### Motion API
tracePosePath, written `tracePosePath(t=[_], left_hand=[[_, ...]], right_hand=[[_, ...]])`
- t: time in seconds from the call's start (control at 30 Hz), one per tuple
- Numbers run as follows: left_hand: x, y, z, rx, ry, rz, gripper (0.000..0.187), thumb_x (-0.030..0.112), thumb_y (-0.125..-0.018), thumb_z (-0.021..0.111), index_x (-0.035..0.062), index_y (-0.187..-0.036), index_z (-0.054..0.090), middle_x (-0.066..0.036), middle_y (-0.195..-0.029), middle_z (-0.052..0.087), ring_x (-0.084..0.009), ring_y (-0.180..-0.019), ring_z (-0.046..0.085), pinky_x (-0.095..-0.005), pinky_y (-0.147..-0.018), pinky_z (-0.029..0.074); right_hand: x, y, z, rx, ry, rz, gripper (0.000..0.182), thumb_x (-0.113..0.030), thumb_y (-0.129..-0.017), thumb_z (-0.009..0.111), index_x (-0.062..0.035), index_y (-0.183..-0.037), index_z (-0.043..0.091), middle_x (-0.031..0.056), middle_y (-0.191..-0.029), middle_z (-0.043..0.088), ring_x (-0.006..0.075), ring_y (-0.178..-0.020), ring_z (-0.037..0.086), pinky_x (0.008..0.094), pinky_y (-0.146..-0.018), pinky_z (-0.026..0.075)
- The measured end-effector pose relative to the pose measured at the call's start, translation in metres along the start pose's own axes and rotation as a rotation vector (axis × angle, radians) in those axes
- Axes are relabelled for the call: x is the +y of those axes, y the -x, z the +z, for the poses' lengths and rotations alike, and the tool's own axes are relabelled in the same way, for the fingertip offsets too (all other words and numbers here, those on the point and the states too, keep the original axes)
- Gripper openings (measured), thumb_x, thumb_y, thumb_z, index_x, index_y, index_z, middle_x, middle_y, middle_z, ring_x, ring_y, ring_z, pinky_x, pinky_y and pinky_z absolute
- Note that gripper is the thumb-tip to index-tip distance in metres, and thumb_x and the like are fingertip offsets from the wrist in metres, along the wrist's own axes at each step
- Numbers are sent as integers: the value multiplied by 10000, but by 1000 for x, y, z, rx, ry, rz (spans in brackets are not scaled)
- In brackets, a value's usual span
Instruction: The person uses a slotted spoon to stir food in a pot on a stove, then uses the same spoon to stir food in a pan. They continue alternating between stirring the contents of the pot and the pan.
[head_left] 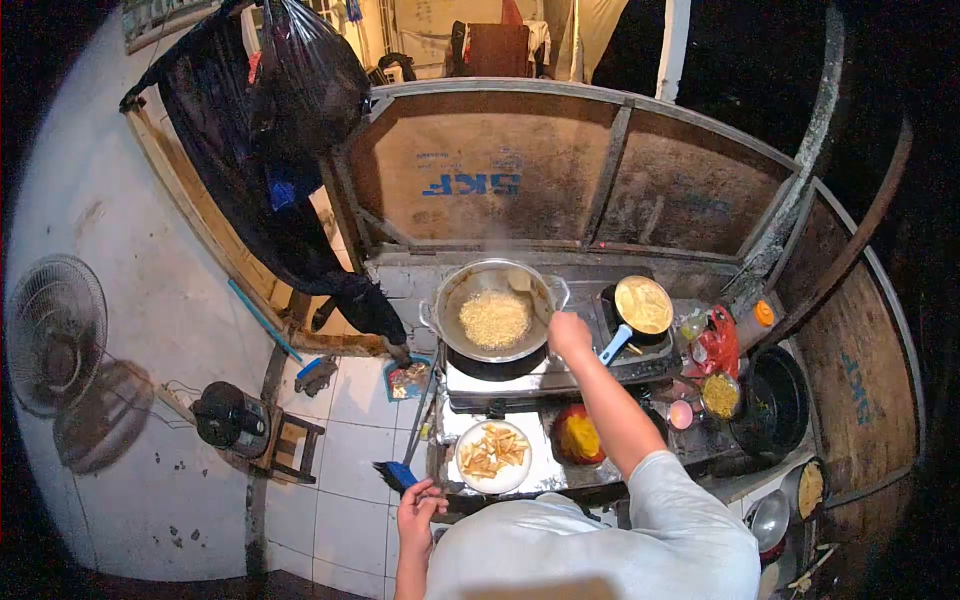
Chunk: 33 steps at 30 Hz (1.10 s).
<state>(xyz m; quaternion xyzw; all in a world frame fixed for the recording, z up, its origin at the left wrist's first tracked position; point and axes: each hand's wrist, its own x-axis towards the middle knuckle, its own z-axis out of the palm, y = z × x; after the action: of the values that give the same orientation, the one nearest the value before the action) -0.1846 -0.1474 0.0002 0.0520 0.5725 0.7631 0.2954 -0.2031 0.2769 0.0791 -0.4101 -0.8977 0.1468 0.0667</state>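
My right hand (pixel 570 335) is closed just right of the large metal wok (pixel 450 300), near its right handle. What its fingers grip is hard to make out. A spatula head (pixel 519 280) leans inside the wok, above bubbling oil with pale food (pixel 495 320). My left hand (pixel 421 500) is raised beside the counter's left edge, fingers curled and partly apart, with nothing visible in it. Between my arms, a white plate (pixel 508 484) holds golden fried pieces (pixel 493 450). Right of the wok is a pan with a blue handle (pixel 616 344), filled with a pale yellow food (pixel 643 305).
A broom (pixel 397 475) and a dustpan (pixel 392 384) are left of the stove. Further left are a black cooker (pixel 232 418) and a wall fan (pixel 58 330). A red bag (pixel 716 342), a black basin (pixel 798 402) and bowls crowd the right. Wooden panels (pixel 480 170) stand behind.
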Motion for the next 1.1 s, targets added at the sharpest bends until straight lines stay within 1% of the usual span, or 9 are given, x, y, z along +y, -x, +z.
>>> tracePosePath(t=[0.17,0.37,0.43,0.57,0.77,0.8,0.93,1.03,1.1], left_hand=[[-5,0,-1,-14,2,13,349,38,-848,546,-21,-1188,497,-128,-1002,565,-167,-772,614,-275,-663,506],[-5,2,-1,-6,0,26,349,45,-850,548,-22,-1189,498,-134,-998,560,-172,-776,613,-275,-659,507],[-4,4,-1,1,3,23,352,44,-848,549,-21,-1190,497,-131,-993,559,-172,-775,612,-274,-660,507],[-3,6,-2,15,17,37,357,38,-842,553,-18,-1190,498,-121,-989,558,-171,-771,610,-272,-662,505],[-3,7,-1,19,19,24,361,28,-838,555,-17,-1192,497,-116,-991,562,-170,-773,613,-272,-662,503],[-2,6,0,20,17,21,362,25,-838,554,-18,-1192,497,-117,-992,564,-169,-773,614,-272,-662,502],[0,4,5,2,24,5,345,16,-839,546,-15,-1179,501,-111,-990,572,-169,-775,613,-275,-667,503],[-1,3,9,-6,17,-1,319,28,-841,543,-7,-1156,510,-92,-968,579,-171,-767,609,-286,-673,506],[-2,2,10,-17,15,-5,319,36,-843,548,-6,-1157,509,-92,-967,580,-170,-766,608,-285,-673,507]], right_hand=[[18,-33,21,-10,25,57,243,-128,-773,520,10,-892,681,242,-932,649,385,-896,641,464,-774,520],[45,-81,87,-210,268,-341,208,-183,-684,568,-41,-745,707,206,-842,664,335,-796,660,407,-708,528],[49,-88,92,-282,135,-283,196,-202,-665,593,-46,-706,705,192,-812,666,328,-773,659,411,-696,525],[69,-88,98,-180,-58,-263,200,-236,-673,604,-61,-643,697,179,-762,664,314,-752,656,423,-695,517],[84,-60,64,-72,-19,-200,223,-199,-744,550,-63,-824,707,196,-840,656,351,-833,638,426,-755,506],[60,-29,16,-151,10,-167,266,-180,-744,550,-95,-951,693,207,-910,644,368,-882,623,433,-784,499],[54,7,-24,-185,-19,-48,318,-113,-753,508,-148,-1013,687,177,-1029,643,347,-968,614,435,-835,493],[42,23,-51,-81,50,-61,291,-123,-743,526,-148,-979,695,197,-956,648,360,-928,615,443,-814,492],[45,13,-41,-72,151,-55,244,-110,-757,526,-74,-933,691,214,-940,651,357,-909,631,443,-791,510]])
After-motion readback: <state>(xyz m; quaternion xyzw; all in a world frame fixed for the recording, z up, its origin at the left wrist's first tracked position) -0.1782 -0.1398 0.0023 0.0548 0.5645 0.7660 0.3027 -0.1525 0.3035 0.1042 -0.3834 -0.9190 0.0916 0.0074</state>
